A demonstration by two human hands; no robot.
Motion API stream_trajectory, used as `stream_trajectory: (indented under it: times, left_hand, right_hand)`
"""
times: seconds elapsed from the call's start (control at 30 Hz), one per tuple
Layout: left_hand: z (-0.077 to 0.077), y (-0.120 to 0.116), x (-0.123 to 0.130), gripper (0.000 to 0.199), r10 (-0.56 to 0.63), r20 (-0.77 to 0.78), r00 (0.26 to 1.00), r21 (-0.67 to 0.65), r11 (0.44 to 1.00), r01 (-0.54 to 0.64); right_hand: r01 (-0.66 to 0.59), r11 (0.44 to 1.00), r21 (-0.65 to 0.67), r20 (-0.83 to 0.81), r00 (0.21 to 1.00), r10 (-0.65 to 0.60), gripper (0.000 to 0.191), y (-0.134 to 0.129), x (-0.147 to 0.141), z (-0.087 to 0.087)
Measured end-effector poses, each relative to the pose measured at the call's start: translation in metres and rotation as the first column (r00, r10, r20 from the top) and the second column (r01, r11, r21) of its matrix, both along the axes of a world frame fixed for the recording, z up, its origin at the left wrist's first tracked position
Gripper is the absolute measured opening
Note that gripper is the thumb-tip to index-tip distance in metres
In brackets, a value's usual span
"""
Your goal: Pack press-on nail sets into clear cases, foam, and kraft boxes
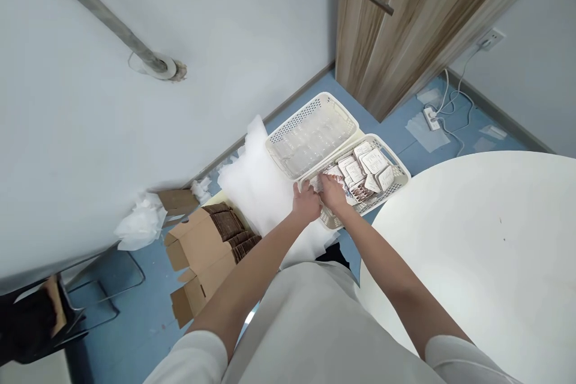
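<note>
Two cream plastic baskets stand side by side on the blue floor. The near basket holds several flat white and brownish packets. The far basket holds clear wrapped items. Both my arms reach down to the near basket's left end. My left hand rests at its rim with fingers curled. My right hand is inside the basket, fingers on a small packet; whether it grips it is hidden.
A round white table fills the right. White foam sheets lie left of the baskets, with open cardboard boxes nearer me. A wooden cabinet, a power strip and a black chair frame stand around.
</note>
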State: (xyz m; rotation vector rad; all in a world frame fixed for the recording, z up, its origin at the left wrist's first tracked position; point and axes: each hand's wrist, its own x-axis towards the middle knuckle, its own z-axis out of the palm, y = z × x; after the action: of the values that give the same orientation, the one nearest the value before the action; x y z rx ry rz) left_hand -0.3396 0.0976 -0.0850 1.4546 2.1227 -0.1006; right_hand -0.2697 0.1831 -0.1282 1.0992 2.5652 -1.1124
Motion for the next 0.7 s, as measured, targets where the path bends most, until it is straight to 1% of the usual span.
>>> stream_trajectory:
  times: [0.1, 0.2, 0.4, 0.47, 0.53, 0.57, 0.6, 0.63, 0.67, 0.7]
  left_hand:
    - [-0.004, -0.001, 0.003, 0.037, -0.008, -0.04, 0.999, -0.018, 1.0, 0.008]
    - [-0.002, -0.003, 0.004, 0.041, -0.011, -0.046, 0.999, -0.012, 1.0, 0.011]
    - [0.008, -0.006, 0.005, 0.039, -0.005, -0.037, 0.999, 0.031, 1.0, 0.007]
    - [0.01, -0.009, 0.006, 0.038, 0.007, -0.019, 1.0, 0.049, 0.999, -0.006]
    - [0.012, -0.013, 0.007, 0.036, 0.033, 0.022, 0.999, 0.078, 0.996, -0.035]
    - [0.014, -0.015, 0.008, 0.035, 0.056, 0.043, 0.997, 0.097, 0.993, -0.06]
    - [0.015, -0.017, 0.008, 0.035, 0.089, 0.061, 0.994, 0.12, 0.988, -0.095]
    - [0.016, -0.02, 0.009, 0.036, 0.132, 0.076, 0.988, 0.144, 0.979, -0.141]
    - [0.018, -0.022, 0.009, 0.037, 0.184, 0.09, 0.979, 0.17, 0.965, -0.197]
    - [0.019, -0.025, 0.01, 0.04, 0.243, 0.108, 0.964, 0.2, 0.945, -0.261]
  right_hand:
    - [0.086, 0.995, -0.048, -0.027, 0.996, -0.087, 0.054, 0.002, -0.001, -0.004]
    - [0.164, 0.982, -0.093, -0.047, 0.985, -0.169, 0.044, 0.007, -0.002, -0.005]
    - [0.169, 0.974, -0.149, -0.071, 0.981, -0.181, 0.015, 0.015, 0.003, 0.004]
    - [0.194, 0.963, -0.189, -0.087, 0.973, -0.213, 0.008, 0.015, 0.007, 0.007]
    - [0.238, 0.939, -0.248, -0.11, 0.956, -0.271, 0.004, 0.015, 0.012, 0.009]
    - [0.269, 0.916, -0.296, -0.125, 0.94, -0.316, 0.003, 0.015, 0.014, 0.01]
    - [0.304, 0.881, -0.363, -0.138, 0.917, -0.373, 0.004, 0.015, 0.017, 0.011]
    - [0.337, 0.829, -0.446, -0.147, 0.886, -0.44, 0.007, 0.014, 0.02, 0.012]
    - [0.364, 0.761, -0.536, -0.151, 0.846, -0.511, 0.009, 0.014, 0.024, 0.014]
    - [0.382, 0.682, -0.624, -0.148, 0.798, -0.584, 0.012, 0.013, 0.028, 0.017]
